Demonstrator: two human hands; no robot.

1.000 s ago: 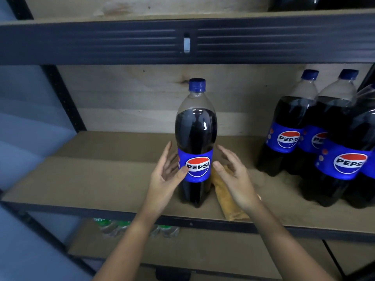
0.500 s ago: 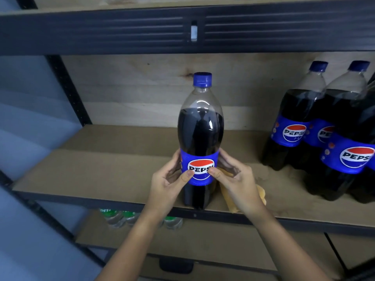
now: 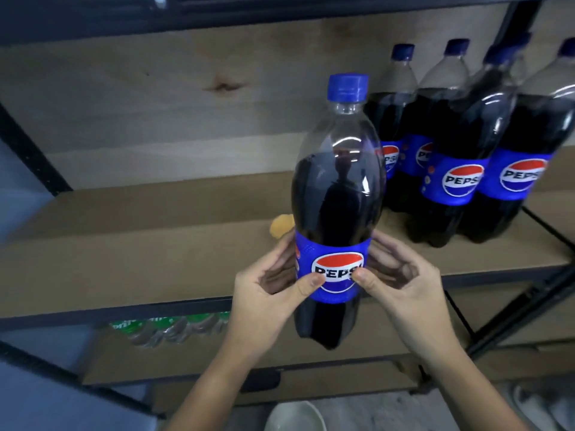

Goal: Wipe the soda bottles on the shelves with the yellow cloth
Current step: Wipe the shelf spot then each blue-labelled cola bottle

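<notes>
Left hand (image 3: 264,293) and right hand (image 3: 401,284) grip the dark blue-capped Pepsi bottle (image 3: 337,194) at its label, held before the wooden shelf (image 3: 140,244). Behind the bottle's left side, seemingly a yellow cloth (image 3: 281,224); to its right, four matching Pepsi bottles (image 3: 460,169).

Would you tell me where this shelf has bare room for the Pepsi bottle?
Bare board spans the shelf from its left upright to the yellow cloth. Right of the held Pepsi bottle, the cluster of Pepsi bottles crowds the board.

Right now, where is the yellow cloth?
In the head view, the yellow cloth lies on the wooden shelf, peeking out left of the held Pepsi bottle, just above the left hand.
</notes>
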